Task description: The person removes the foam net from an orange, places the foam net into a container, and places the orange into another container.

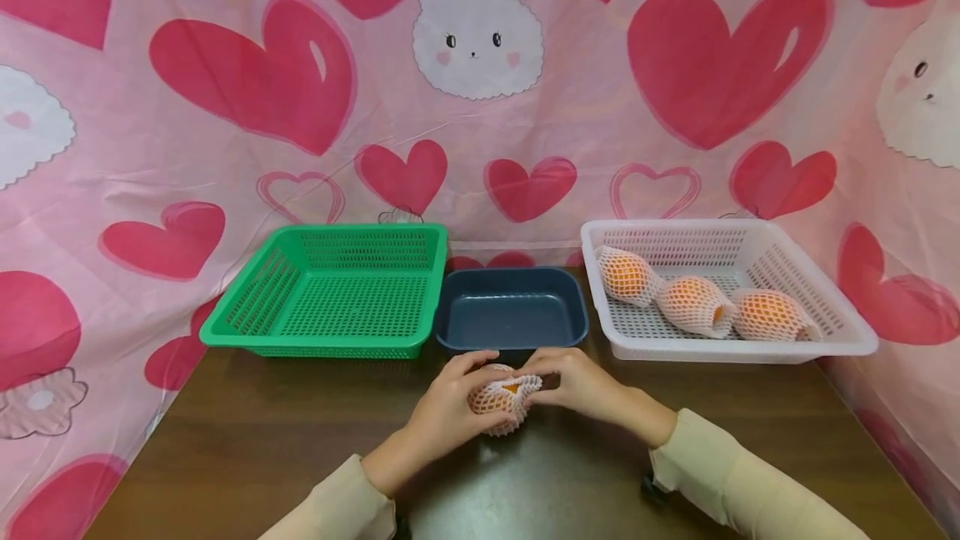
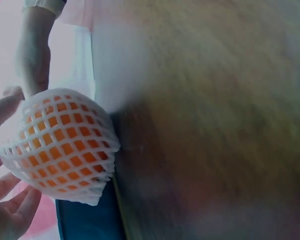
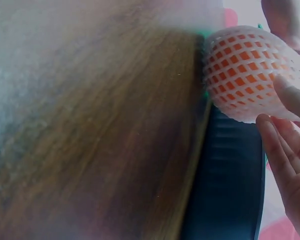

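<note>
An orange [image 1: 496, 404] in a white foam net sleeve is between my two hands, close above the table in front of the dark blue basin. My left hand [image 1: 450, 407] grips it from the left, thumb on the near side and fingers over the far side. On the right, my right hand [image 1: 581, 383] pinches the loose end of the foam net [image 1: 532, 384], where some bare orange peel shows through the opening. Both wrist views show the netted orange [image 2: 65, 145] from its sides, with the mesh still around most of it.
A dark blue basin [image 1: 512, 272] stands just beyond my hands. To its left is a green basket [image 1: 318, 352] with nothing in it. At its right, a white basket [image 1: 738, 350] holds three netted oranges [image 1: 693, 304]. A pink heart-patterned cloth hangs behind the brown table [image 1: 300, 415].
</note>
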A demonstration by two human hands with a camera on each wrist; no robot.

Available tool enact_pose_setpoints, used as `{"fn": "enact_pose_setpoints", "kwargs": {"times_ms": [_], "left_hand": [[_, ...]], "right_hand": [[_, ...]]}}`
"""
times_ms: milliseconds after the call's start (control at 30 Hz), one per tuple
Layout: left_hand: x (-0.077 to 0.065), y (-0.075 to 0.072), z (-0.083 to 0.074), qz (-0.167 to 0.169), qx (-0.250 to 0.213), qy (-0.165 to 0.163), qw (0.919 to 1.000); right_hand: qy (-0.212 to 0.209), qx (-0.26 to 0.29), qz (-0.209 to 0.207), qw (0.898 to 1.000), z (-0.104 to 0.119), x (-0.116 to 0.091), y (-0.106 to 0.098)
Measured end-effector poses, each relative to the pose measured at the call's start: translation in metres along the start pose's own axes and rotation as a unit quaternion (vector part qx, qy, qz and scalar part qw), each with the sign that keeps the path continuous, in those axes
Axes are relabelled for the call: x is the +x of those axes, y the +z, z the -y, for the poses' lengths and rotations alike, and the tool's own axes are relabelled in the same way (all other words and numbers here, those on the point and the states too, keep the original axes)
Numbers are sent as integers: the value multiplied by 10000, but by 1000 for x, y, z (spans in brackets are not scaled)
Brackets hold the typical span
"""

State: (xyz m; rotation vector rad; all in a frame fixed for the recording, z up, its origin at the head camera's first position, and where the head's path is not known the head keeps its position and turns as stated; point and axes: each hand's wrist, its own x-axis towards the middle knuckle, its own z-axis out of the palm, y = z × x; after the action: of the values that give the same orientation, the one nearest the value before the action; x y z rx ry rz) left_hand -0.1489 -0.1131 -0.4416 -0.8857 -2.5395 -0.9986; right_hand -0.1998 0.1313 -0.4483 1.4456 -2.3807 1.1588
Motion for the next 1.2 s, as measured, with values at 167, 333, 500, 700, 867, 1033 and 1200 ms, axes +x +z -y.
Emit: {"fn": "enact_pose_setpoints", "kwargs": {"times_ms": [167, 333, 500, 700, 867, 1033, 1200], "left_hand": [[2, 2, 2, -163, 43, 342, 9993], [4, 3, 4, -420, 106, 620, 9971], [6, 2, 3, -571, 118, 826, 9949], [7, 3, 2, -859, 275, 1087, 9900], [6, 4, 5, -1103, 123, 1172, 9869], [4, 4, 7, -1110, -56, 1029, 9885], [3, 3, 8, -976, -370, 710, 9920]], "right_hand": [[-266, -144, -97, 9995, -2, 1, -1], [-503, -187, -206, 9984, -2, 1, 0], [-625, -303, -224, 9973, -1, 2, 1], [-541, -262, -169, 9980, 3, 4, 2], [-291, -139, -129, 9994, 5, 6, 3], [138, 59, 126, 9998, 7, 6, 4], [576, 163, 549, 9967, 7, 4, 4]]}}
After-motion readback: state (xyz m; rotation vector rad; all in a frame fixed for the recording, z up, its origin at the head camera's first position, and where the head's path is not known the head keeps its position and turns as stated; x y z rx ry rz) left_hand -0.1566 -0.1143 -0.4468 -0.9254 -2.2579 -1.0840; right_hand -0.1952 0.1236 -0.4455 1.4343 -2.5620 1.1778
